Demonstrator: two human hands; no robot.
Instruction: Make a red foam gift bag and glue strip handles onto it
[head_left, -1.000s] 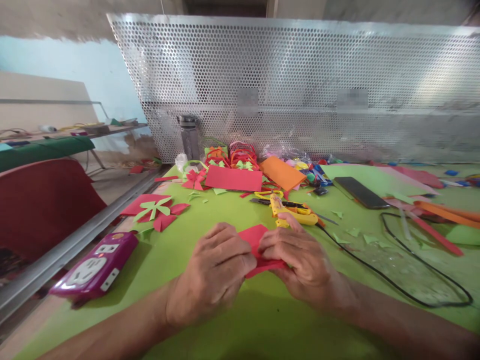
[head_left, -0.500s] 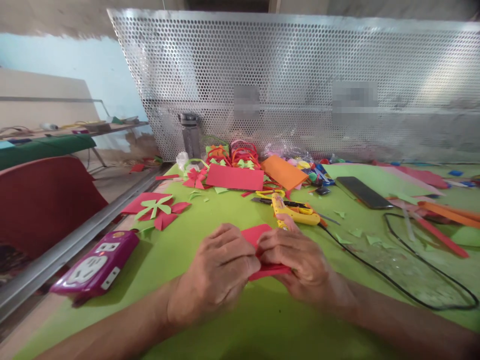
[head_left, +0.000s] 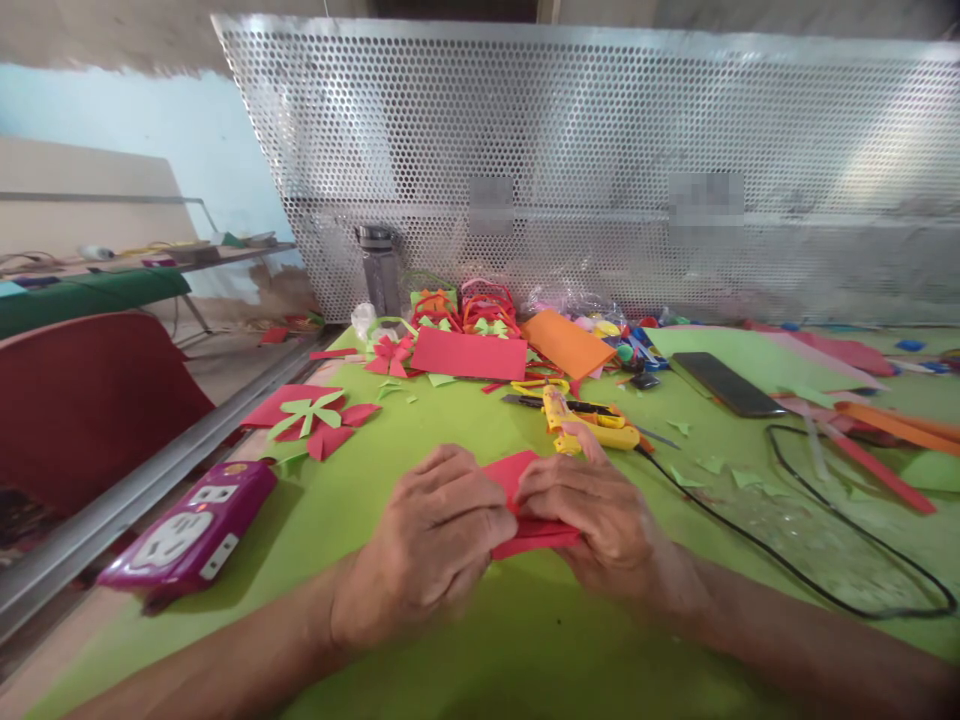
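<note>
Presently, both hands are closed on a folded piece of red paper (head_left: 517,500) held low over the lime-green table covering (head_left: 420,440), just in front of the person. The left hand (head_left: 427,545) pinches the paper's left part with thumb and curled fingers; the right hand (head_left: 592,520) pinches its right part, forefinger extended toward the far side. The two hands touch or nearly touch at the fold; which cannot be told. Just beyond the right hand lies a yellow glue gun (head_left: 589,425), its black cord (head_left: 795,570) running off to the right in a wide loop across the covering. Past the glue gun lie a flat red rectangular sheet (head_left: 469,355) and a tilted orange sheet (head_left: 566,345), with a heap of red, orange and green paper shapes (head_left: 465,305) behind them against a perforated metal screen (head_left: 600,160). A dark phone (head_left: 724,383) lies face up to the right of the orange sheet. To the left, a red paper flower with green leaf strips (head_left: 311,420) lies flat, and nearer the table edge sits a purple power strip with white sockets (head_left: 191,530). Small green offcuts (head_left: 705,465) are scattered right of centre. A dark red chair back (head_left: 90,400) stands beyond the left edge.
</note>
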